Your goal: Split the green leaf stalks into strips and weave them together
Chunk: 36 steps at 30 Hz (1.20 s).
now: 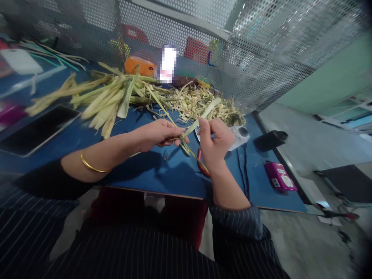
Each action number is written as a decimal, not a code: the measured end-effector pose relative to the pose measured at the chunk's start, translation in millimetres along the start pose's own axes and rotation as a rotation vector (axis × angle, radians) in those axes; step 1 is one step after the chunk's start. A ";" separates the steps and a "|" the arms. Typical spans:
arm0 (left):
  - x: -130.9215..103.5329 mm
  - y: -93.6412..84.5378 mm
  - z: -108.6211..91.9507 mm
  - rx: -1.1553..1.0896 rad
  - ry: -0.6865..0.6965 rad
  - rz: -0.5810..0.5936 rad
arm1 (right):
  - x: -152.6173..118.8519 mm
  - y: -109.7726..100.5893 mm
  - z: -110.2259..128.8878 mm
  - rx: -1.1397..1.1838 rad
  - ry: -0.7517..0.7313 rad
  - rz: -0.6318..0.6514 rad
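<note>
My left hand (165,135) pinches a small bundle of corn husk strips (185,145) over the front half of the blue table. A wider pale green husk strip (211,107) runs up from the bundle, with my right hand (215,137) closed on it in a fist. Thin strip ends hang below my left fingertips and pass behind my right wrist. Under that wrist lies a red-handled tool (203,164), partly hidden; its kind does not show fully. Behind both hands is a pile of husk scraps (200,99), with long husks (107,95) to the left.
A dark tablet-like device (37,128) lies at left on the blue table (174,178). An orange packet (139,66) and a blurred bright screen stand by the perforated metal partition (180,31). A plastic bottle (240,136), black cylinder (271,140) and purple packet (279,176) are at right.
</note>
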<state>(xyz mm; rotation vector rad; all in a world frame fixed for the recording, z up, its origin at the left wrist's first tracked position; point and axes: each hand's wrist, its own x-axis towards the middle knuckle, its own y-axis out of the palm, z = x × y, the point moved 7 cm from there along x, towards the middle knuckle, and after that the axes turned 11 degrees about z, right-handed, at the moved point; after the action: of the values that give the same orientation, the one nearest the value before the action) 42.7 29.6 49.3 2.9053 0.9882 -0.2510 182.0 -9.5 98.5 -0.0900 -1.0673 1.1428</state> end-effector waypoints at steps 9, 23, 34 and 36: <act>0.3 11.6 -0.1 0.214 0.043 -0.028 | -2.7 46.6 -17.0 0.630 0.279 0.493; 2.6 13.7 9.0 0.266 0.000 0.040 | -6.9 51.3 -26.4 0.542 0.258 0.277; -1.3 -21.3 1.2 -0.127 0.094 -0.272 | 4.2 4.3 3.4 -0.062 -0.101 0.062; -1.6 -26.9 0.7 -0.175 0.128 -0.292 | 3.2 20.3 -1.0 -0.046 -0.061 0.235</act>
<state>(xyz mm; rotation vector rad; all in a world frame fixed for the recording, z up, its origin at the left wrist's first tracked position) 25.0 49.8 48.7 2.6413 1.3800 0.0105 168.7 2.8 88.9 -0.2224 -1.1595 1.3389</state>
